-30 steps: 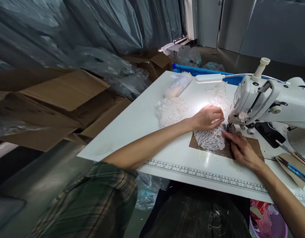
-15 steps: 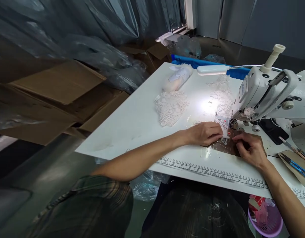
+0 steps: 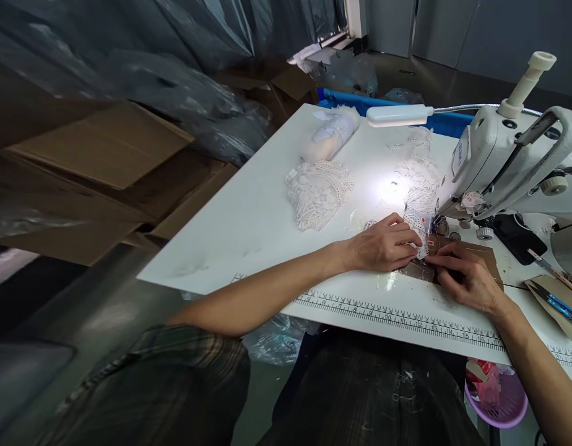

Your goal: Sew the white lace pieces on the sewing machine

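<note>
White lace trim [image 3: 418, 173] runs down the table to the front of a sewing machine [image 3: 481, 161]. Its near end lies by the needle, over a brown plate [image 3: 481, 255]. My left hand [image 3: 385, 243] rests on the left side of this lace with fingers bent and closed on its edge. From the right, my right hand [image 3: 469, 275] pinches the near tip of the lace between thumb and forefinger. Both sets of fingertips are close together, just in front of the presser foot. The exact grip under the left fingers is hidden.
A pile of lace [image 3: 316, 195] and a wrapped white bundle [image 3: 332, 133] lie further left. A lamp [image 3: 397, 116] shines on the lace. Right of the plate are a phone [image 3: 518, 238] and blue thread snips [image 3: 562, 310]. A purple basket [image 3: 504, 402] stands below the table edge.
My right hand has moved left to the lace tip and its fingers now meet it. My left fingers have shifted slightly on the lace. The view has tilted a little.
</note>
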Tool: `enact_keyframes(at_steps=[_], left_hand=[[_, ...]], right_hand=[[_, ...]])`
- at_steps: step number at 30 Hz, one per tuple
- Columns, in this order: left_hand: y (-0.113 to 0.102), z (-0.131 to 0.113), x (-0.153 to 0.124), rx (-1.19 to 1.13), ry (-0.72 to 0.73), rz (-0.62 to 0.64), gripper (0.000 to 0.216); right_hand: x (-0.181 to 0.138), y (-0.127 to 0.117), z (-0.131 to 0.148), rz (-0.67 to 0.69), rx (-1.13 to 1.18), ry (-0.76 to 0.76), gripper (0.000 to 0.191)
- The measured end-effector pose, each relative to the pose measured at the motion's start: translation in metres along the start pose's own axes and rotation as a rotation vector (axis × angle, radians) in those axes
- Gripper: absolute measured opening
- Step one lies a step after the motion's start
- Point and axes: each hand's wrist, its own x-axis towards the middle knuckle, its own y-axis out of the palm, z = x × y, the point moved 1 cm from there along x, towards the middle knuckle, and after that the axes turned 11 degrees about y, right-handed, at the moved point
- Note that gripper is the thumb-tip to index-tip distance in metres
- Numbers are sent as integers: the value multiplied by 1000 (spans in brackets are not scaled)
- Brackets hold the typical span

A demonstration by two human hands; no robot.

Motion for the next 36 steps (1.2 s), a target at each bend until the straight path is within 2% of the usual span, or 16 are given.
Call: enact_keyframes(at_steps=[4, 8, 11, 15, 19, 25, 30, 36], left_hand=[[2, 1, -1, -52, 0, -19, 33], [5, 1, -2, -79, 30, -82, 29], [8, -3, -2, -79, 31, -73, 27], [11, -10, -1, 97, 49, -50, 27], [11, -13, -2, 262, 116, -93, 28], [16, -9, -5, 216, 152, -138, 26], [19, -7, -7, 132, 96, -125, 24], [19, -6, -7, 77, 48, -119, 23]], right_hand=[[5, -3, -5, -118, -46, 65, 38], [10, 4, -6, -54, -267, 80, 41], [10, 8, -2, -44, -377, 103, 41], [6, 10, 2, -99, -425, 99, 39], [3, 11, -2, -136, -368, 77, 37], [2, 8, -12, -194, -92, 102, 39], [2, 7, -12, -189, -75, 93, 37], [1, 8, -13, -177, -138, 7, 38]])
